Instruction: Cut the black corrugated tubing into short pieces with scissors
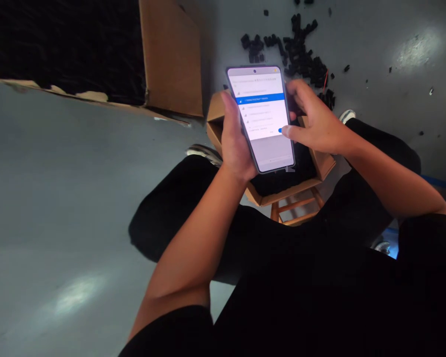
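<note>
A phone (pixel 264 119) with a lit screen is held upright above a small cardboard box (pixel 321 161). The screen shows a white list with one blue row and a small blue button low on the right. My left hand (pixel 236 139) is wrapped round the phone's left side, thumb along its edge. My right hand (pixel 315 121) is at the phone's right side, its thumb tip over the blue button and its fingers curled by the edge, partly hidden behind the phone. Black material lies in the small box under the phone.
A large cardboard box (pixel 174 59) full of black pieces stands at the upper left. Many small black pieces (pixel 301 52) lie scattered on the grey floor (pixel 78 188) beyond the phone. The small box rests on a wooden stool (pixel 299 210) between my knees.
</note>
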Available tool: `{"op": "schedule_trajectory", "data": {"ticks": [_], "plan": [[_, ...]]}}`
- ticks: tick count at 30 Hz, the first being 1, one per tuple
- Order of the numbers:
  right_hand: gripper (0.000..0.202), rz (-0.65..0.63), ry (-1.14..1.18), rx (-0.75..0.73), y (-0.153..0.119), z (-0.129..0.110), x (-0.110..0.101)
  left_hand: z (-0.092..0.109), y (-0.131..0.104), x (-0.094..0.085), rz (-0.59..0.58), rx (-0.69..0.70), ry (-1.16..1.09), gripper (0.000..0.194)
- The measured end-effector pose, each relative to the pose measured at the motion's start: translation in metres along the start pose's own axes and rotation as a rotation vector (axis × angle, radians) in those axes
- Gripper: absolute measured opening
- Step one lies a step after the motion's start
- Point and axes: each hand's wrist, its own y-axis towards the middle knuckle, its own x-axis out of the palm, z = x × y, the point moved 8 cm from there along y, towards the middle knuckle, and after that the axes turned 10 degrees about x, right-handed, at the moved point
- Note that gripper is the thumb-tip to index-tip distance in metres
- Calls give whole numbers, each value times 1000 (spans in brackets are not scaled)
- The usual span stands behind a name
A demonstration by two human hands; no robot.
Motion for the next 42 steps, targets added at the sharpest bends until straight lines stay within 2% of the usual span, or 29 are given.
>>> {"op": "schedule_trajectory", "data": {"ticks": [13, 16, 20, 28, 36, 42], "plan": [[61, 14, -6, 18, 2, 4, 2, 0, -2, 1, -30, -18, -2, 86], [58, 9, 0, 15, 1, 3, 2, 1, -2, 1, -27, -2, 5, 84], [51, -6, 17, 15, -1, -1, 2, 0, -2, 2, -33, -3, 4, 88], [54, -6, 26, 17, -1, -1, 1, -1, -3, 2, -36, -28, -6, 93], [50, -4, 58, -62, 2, 2, 3, -1, 1, 0, -85, 9, 10, 96], [52, 3, 66, -6, 1, 1, 1, -1, 2, -1, -88, 9, 22, 97]]}}
